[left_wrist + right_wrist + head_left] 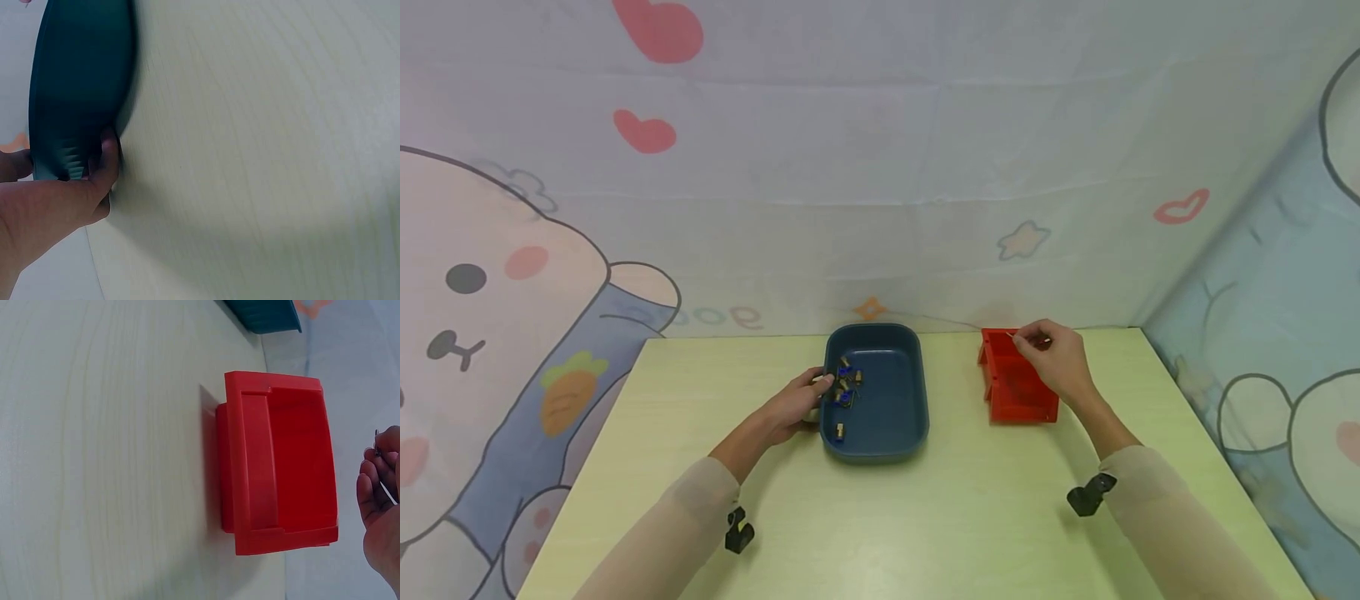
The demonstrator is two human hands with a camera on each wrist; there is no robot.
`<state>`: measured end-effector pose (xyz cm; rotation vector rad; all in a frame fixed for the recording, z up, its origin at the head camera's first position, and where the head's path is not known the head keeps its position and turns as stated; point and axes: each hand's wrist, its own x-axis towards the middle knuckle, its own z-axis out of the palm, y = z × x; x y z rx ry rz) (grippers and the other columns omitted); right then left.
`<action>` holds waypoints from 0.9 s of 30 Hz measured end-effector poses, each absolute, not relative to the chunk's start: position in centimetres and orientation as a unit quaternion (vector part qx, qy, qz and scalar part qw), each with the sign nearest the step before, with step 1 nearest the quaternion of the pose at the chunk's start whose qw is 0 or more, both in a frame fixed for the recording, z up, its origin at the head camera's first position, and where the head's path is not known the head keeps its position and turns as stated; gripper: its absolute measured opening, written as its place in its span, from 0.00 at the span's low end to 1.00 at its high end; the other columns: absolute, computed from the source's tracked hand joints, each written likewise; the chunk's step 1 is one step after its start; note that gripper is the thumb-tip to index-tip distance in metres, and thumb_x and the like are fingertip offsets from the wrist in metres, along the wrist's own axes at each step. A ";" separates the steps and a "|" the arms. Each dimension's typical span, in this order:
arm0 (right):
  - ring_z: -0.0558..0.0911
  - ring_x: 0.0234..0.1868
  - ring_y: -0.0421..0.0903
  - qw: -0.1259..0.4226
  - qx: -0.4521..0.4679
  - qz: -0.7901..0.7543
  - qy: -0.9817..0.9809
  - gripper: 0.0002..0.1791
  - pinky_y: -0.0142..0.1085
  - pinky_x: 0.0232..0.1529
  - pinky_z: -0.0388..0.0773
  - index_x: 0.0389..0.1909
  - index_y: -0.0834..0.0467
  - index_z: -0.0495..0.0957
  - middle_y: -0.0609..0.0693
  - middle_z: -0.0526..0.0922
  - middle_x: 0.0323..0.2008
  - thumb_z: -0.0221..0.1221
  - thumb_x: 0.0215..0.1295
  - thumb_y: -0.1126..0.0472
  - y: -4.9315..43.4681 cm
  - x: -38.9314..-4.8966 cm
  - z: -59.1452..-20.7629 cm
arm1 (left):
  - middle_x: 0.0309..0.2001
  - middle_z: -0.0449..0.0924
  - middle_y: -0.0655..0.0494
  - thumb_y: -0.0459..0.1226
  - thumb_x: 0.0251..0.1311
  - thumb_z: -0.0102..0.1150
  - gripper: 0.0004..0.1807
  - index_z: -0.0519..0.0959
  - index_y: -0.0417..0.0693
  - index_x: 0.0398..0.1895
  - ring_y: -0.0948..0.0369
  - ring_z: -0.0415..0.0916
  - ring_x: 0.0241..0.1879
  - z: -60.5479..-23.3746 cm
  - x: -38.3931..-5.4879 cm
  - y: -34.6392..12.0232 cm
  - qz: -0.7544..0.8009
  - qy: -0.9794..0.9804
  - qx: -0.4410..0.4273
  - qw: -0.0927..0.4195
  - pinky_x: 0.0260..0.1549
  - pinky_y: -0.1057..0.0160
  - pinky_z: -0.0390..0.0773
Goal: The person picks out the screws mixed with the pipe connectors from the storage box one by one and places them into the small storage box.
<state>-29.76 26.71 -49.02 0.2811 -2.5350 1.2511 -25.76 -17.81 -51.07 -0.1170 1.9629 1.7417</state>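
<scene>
Tray dark blue, bin red

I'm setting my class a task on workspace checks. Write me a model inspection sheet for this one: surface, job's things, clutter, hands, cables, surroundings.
Surface: pale yellowish wood-grain table.
Job's things: dark blue, round-cornered rectangular tray holding small brass-coloured metal pieces, some blue parts among them, mostly along its left side; open red plastic bin to its right.
Clutter: nothing seen.
Hands: left hand grips the tray's left rim; right hand pinches a small thin item, too small to identify, over the bin.
Cables: nothing seen.
Surroundings: pale fabric backdrop printed with hearts and cartoon animals.
</scene>
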 end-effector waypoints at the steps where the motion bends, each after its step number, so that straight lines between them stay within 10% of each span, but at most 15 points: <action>1: 0.79 0.37 0.50 0.149 0.095 0.435 -0.883 0.07 0.24 0.37 0.75 0.42 0.62 0.86 0.56 0.86 0.35 0.66 0.74 0.62 26.8 -29.8 -49.2 | 0.79 0.59 0.38 0.48 0.86 0.43 0.32 0.52 0.48 0.85 0.39 0.57 0.79 -51.0 -25.7 -17.8 0.641 0.723 -0.043 0.254 0.60 0.39 0.77; 27: 0.79 0.39 0.51 0.110 0.071 0.414 -0.901 0.03 0.29 0.38 0.76 0.43 0.62 0.85 0.56 0.85 0.37 0.66 0.74 0.65 26.6 -30.0 -51.5 | 0.78 0.59 0.37 0.47 0.86 0.43 0.32 0.53 0.48 0.85 0.38 0.58 0.78 -51.2 -25.7 -17.7 0.639 0.726 -0.042 0.250 0.60 0.38 0.77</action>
